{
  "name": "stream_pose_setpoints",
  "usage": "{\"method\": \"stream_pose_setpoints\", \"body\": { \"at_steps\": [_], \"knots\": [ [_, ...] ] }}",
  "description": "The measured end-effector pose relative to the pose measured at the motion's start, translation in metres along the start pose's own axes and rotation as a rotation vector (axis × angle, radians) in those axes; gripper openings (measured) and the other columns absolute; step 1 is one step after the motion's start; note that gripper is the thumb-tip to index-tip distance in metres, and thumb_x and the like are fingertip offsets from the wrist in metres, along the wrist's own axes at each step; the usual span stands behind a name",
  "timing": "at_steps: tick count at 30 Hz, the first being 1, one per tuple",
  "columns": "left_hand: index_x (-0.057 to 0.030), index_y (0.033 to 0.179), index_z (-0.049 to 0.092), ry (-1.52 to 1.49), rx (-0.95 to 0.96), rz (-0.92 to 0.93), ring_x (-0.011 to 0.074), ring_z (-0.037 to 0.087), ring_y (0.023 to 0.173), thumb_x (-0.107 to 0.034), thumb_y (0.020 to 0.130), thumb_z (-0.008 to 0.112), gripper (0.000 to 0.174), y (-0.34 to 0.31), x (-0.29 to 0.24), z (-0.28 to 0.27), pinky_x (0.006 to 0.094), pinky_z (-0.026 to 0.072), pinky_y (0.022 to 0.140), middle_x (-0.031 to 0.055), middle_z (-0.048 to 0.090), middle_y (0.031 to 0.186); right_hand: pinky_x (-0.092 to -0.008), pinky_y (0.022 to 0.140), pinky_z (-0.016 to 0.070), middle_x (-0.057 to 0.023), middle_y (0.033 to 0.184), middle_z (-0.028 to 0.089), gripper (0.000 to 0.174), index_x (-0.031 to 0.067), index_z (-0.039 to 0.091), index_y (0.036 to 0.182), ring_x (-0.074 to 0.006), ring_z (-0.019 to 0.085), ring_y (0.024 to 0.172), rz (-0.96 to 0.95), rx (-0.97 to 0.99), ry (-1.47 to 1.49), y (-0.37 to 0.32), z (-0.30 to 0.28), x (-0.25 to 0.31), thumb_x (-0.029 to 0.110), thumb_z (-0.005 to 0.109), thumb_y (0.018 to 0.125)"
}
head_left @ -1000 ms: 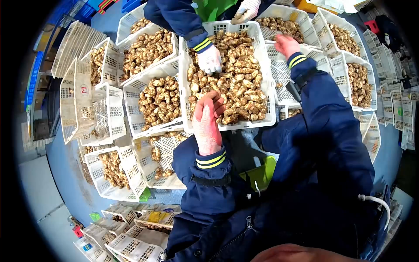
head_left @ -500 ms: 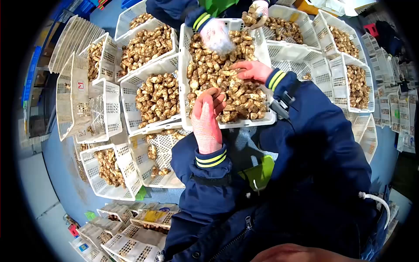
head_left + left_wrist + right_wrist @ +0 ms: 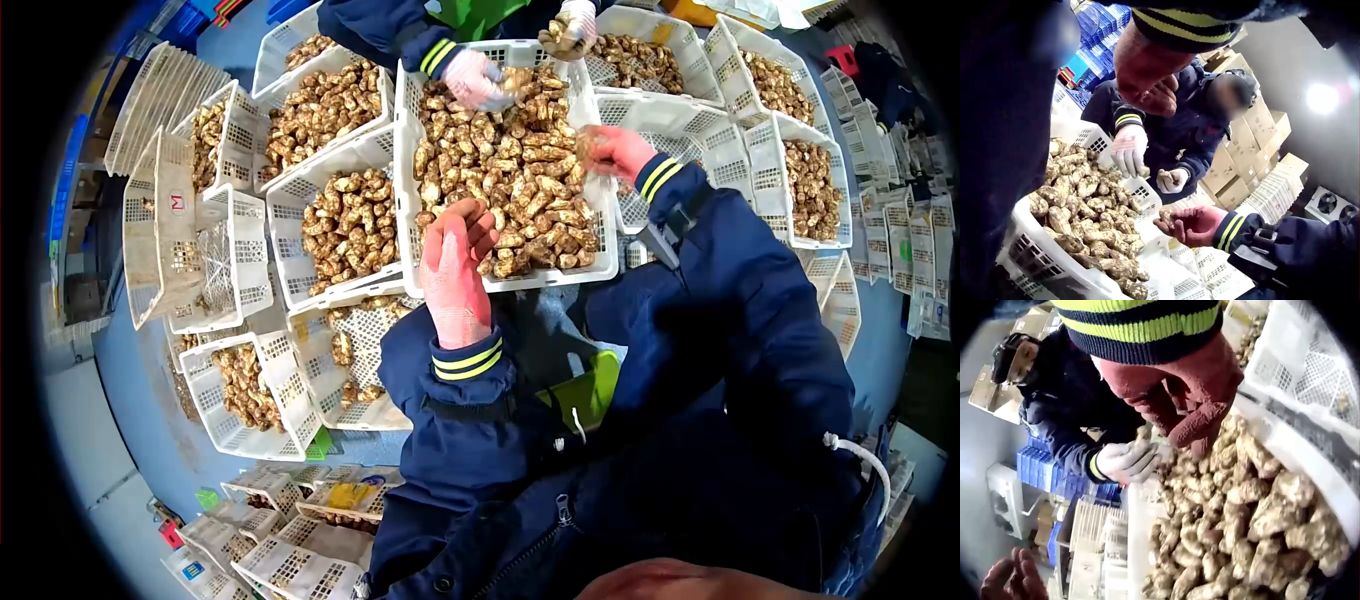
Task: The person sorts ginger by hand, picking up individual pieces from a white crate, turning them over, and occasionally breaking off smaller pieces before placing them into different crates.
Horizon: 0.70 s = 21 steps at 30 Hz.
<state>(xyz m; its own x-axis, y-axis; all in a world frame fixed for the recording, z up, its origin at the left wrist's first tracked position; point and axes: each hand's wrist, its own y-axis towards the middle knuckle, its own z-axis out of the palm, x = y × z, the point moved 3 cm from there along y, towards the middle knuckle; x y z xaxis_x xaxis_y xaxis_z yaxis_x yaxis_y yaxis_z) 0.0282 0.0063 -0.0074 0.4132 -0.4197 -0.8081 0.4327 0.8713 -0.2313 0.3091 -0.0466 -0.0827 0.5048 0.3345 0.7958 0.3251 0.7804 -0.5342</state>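
Observation:
A white plastic crate (image 3: 408,215) full of knobbly brown-and-cream tubers (image 3: 525,195) stands before me. My left hand (image 3: 458,265), in a pink glove, hangs at the crate's near left with fingers loosely curled and nothing in them; the left wrist view shows the same hand (image 3: 1150,78) above the crate. My right hand (image 3: 618,152) is over the crate's right rim. In the left wrist view it pinches a small brown tuber (image 3: 1166,219) at its fingertips. In the right wrist view its fingers (image 3: 1204,419) are bent, and the tuber is hidden.
Opposite, another person's gloved hand (image 3: 475,80) reaches into the same crate, while their other hand (image 3: 568,30) holds tubers. Crates of tubers flank it, including a left crate (image 3: 280,235). A right crate (image 3: 720,150) holds few. Stacked white crates (image 3: 160,105) stand far left.
My right hand moved from the right-hand crate onto the tubers, then back to the right rim with a tuber. The other person's reaching hand shifted toward the far end. My left hand barely moved.

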Motion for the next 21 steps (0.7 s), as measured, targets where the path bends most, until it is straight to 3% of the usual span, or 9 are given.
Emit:
{"method": "stream_pose_setpoints", "body": {
  "at_steps": [2,4,6,8,12,15,19,20,21],
  "knots": [
    [0.0045,0.109,0.049,0.062,-0.013,-0.004,0.0209,0.057,0.088,-0.028,0.089,0.048,0.038,-0.001,-0.002,0.001,0.0309,0.0473,0.078,0.0140,0.056,0.100,-0.0276,0.073,0.0509,-0.0059,0.088,0.053,0.022,0.0039,0.047,0.105,-0.0159,0.056,0.076,-0.209,-0.217,0.008,0.039,-0.059,0.022,0.005,0.050,0.083],
    [0.0044,0.109,0.048,0.054,-0.016,-0.010,0.0209,0.056,0.089,-0.028,0.090,0.047,0.038,-0.002,-0.003,0.001,0.0305,0.0471,0.078,0.0143,0.055,0.101,-0.0303,0.077,0.0500,-0.0065,0.095,0.053,0.041,0.0069,0.043,0.116,-0.0156,0.056,0.081,-0.471,-0.335,0.249,0.053,-0.078,0.053,0.015,0.061,0.080],
    [0.0044,0.109,0.048,0.064,0.005,0.011,0.0207,0.056,0.089,-0.027,0.090,0.047,0.037,-0.002,-0.004,0.003,0.0302,0.0469,0.078,0.0142,0.055,0.101,-0.0245,0.068,0.0482,-0.0083,0.095,0.056,0.046,0.0073,0.038,0.124,-0.0123,0.053,0.074,-0.517,-0.499,-0.223,0.039,-0.046,0.069,0.009,0.056,0.082],
    [0.0044,0.109,0.048,0.034,-0.003,-0.020,0.0206,0.056,0.089,-0.027,0.090,0.046,0.036,-0.001,-0.003,0.003,0.0302,0.0468,0.078,0.0141,0.055,0.101,-0.0274,0.070,0.0485,-0.0083,0.099,0.057,0.047,0.0088,0.042,0.122,-0.0149,0.056,0.078,-0.350,-0.308,-0.842,0.038,-0.005,0.045,0.010,0.058,0.078],
    [0.0045,0.109,0.048,0.046,-0.021,-0.025,0.0207,0.056,0.090,-0.029,0.089,0.048,0.039,-0.002,-0.002,0.001,0.0311,0.0464,0.079,0.0141,0.055,0.101,-0.0371,0.073,0.0466,-0.0073,0.098,0.060,0.035,0.0139,0.053,0.112,-0.0259,0.059,0.087,-0.573,0.438,-1.942,0.030,0.080,-0.049,0.006,0.049,0.077],
    [0.0046,0.109,0.048,0.050,-0.012,-0.022,0.0210,0.055,0.090,-0.031,0.088,0.049,0.042,-0.002,-0.003,0.000,0.0318,0.0459,0.080,0.0143,0.054,0.102,-0.0306,0.070,0.0463,-0.0046,0.097,0.060,0.029,0.0216,0.057,0.103,-0.0188,0.059,0.090,-0.654,0.439,-2.246,0.027,0.088,-0.077,0.010,0.044,0.080],
    [0.0046,0.110,0.048,0.031,0.005,-0.012,0.0213,0.055,0.091,-0.031,0.088,0.049,0.042,-0.003,-0.005,0.001,0.0316,0.0463,0.079,0.0147,0.054,0.102,-0.0339,0.083,0.0430,-0.0112,0.100,0.060,0.038,0.0177,0.054,0.113,-0.0258,0.057,0.091,-0.335,0.354,-1.210,0.013,0.077,-0.031,0.023,0.058,0.075],
    [0.0045,0.110,0.048,0.027,0.011,-0.010,0.0213,0.055,0.090,-0.031,0.088,0.049,0.041,-0.002,-0.006,0.003,0.0314,0.0465,0.079,0.0147,0.054,0.102,-0.0300,0.080,0.0445,-0.0116,0.102,0.060,0.048,0.0137,0.049,0.119,-0.0220,0.058,0.091,-0.339,0.322,-1.339,0.010,0.078,-0.023,0.024,0.061,0.074],
    [0.0043,0.110,0.048,0.022,-0.002,-0.009,0.0214,0.055,0.091,-0.030,0.089,0.049,0.040,-0.003,-0.004,0.000,0.0313,0.0468,0.079,0.0146,0.054,0.103,-0.0278,0.078,0.0450,-0.0112,0.103,0.060,0.051,0.0104,0.044,0.123,-0.0190,0.057,0.092,-0.183,0.418,-0.742,0.000,0.075,-0.018,0.022,0.061,0.076]
  ]
}}
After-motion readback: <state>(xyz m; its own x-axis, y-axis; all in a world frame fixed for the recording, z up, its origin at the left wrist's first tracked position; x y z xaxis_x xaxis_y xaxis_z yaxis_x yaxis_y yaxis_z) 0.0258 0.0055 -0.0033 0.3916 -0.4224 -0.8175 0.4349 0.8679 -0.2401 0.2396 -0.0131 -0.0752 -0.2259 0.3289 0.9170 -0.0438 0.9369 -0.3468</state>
